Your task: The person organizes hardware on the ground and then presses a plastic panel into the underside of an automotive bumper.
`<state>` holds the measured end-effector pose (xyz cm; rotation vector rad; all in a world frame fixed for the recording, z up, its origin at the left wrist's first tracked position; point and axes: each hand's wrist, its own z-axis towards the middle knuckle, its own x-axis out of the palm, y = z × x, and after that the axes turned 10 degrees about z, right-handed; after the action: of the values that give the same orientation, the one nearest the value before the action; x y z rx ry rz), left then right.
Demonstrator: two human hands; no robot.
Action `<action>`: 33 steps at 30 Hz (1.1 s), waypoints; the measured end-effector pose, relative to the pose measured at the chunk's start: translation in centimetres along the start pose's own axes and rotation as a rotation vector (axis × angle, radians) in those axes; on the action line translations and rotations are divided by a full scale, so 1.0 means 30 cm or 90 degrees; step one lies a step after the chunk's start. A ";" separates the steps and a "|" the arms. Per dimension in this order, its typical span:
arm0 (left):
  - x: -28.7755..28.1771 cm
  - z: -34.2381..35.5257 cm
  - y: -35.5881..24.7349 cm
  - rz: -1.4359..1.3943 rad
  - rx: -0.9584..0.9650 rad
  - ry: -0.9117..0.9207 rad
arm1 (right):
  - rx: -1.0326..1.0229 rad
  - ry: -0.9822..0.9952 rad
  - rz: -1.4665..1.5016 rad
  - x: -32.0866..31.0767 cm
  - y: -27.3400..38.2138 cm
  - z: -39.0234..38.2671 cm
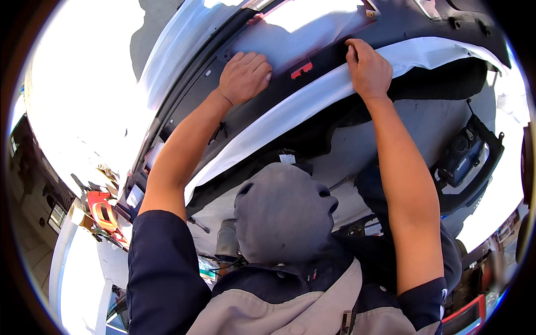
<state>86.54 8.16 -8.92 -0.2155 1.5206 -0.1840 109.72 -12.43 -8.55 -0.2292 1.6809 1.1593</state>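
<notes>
Head view: left hand (244,78) and right hand (370,72), fingers curled, clamping unclear, apparently steady the black panel (328,58); next move likely needs even pressure.

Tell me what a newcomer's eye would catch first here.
The large rounded grey cloth shape at lower centre dominates. Above it, a long white strip arches along a dark curved panel, where a small red part shows between the left hand and right hand.

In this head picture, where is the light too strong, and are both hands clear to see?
Head view: ground at left is overexposed to white; left hand and right hand look sharp; the fisheye image darkens to black at its rim.
</notes>
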 end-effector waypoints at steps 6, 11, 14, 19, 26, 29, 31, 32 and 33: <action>-0.042 0.011 -0.024 -0.017 -0.066 0.037 | 0.037 -0.004 -0.008 0.006 0.019 0.012; -0.103 0.005 -0.065 -0.419 -0.658 -0.206 | 0.042 0.000 0.005 0.006 0.018 0.002; -0.166 -0.028 -0.053 -0.785 -0.838 -0.220 | 0.040 0.006 0.003 0.006 0.012 0.004; -0.209 -0.049 -0.094 -0.992 -0.816 -0.272 | 0.025 0.008 0.010 0.006 0.012 0.004; -0.190 -0.092 -0.092 -1.062 -0.746 -0.313 | 0.030 0.003 0.016 0.002 0.018 0.004; -0.161 -0.109 -0.091 -1.056 -0.759 -0.364 | 0.016 -0.013 0.024 0.010 0.011 0.002; -0.148 -0.111 -0.088 -1.005 -0.790 -0.391 | 0.012 -0.020 0.026 0.013 0.005 0.000; -0.144 -0.109 -0.086 -0.961 -0.810 -0.395 | 0.014 -0.021 0.026 0.013 0.005 0.000; -0.140 -0.108 -0.084 -0.916 -0.828 -0.398 | 0.015 -0.021 0.026 0.013 0.004 0.000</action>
<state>83.16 6.71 -4.35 -2.1603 0.3949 -0.1849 109.46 -12.23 -8.78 -0.1600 1.6761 1.1662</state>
